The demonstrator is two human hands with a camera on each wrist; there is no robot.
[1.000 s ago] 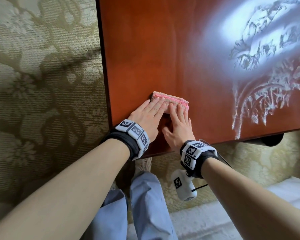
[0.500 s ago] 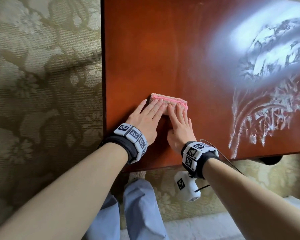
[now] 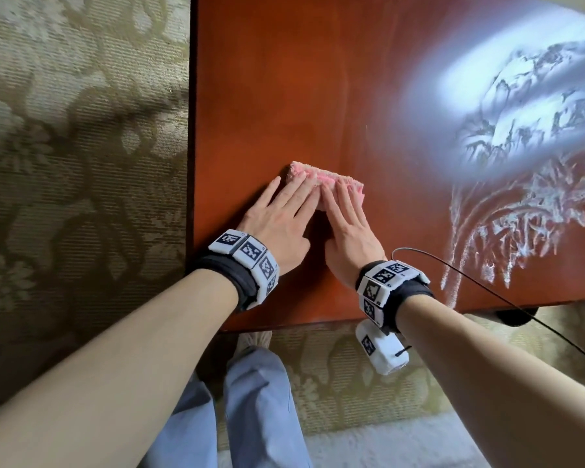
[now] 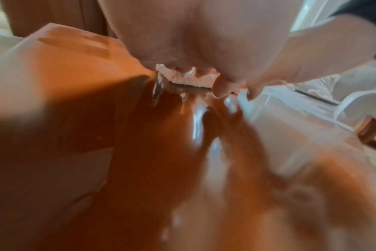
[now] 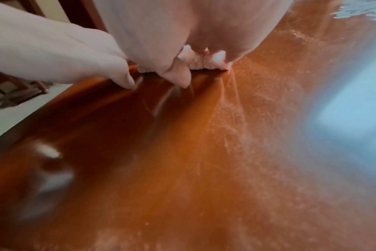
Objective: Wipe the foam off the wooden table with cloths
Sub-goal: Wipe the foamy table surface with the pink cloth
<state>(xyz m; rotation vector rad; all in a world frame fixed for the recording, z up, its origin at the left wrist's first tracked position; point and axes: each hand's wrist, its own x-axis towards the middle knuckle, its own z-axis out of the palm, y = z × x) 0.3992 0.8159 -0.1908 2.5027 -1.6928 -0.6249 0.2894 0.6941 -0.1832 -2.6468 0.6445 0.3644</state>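
A folded pink cloth (image 3: 321, 175) lies on the reddish wooden table (image 3: 284, 96) near its left edge. My left hand (image 3: 279, 214) presses flat on the cloth's left half with straight fingers. Beside it, my right hand (image 3: 347, 219) presses flat on the right half. White foam (image 3: 527, 204) smears the table's right side in streaks. In the left wrist view the cloth (image 4: 182, 79) shows under my palm. In the right wrist view the cloth (image 5: 204, 62) peeks out under my fingers, with a thin wet film trailing behind on the wood.
A patterned olive carpet (image 3: 81, 163) covers the floor left of and below the table. My legs in blue trousers (image 3: 250, 407) stand at the near table edge (image 3: 318, 324). A black cable (image 3: 487, 288) runs from my right wristband across the table corner.
Both hands have slid the cloth a little away from the near edge, staying flat on it. The foam patch on the right looks unchanged.
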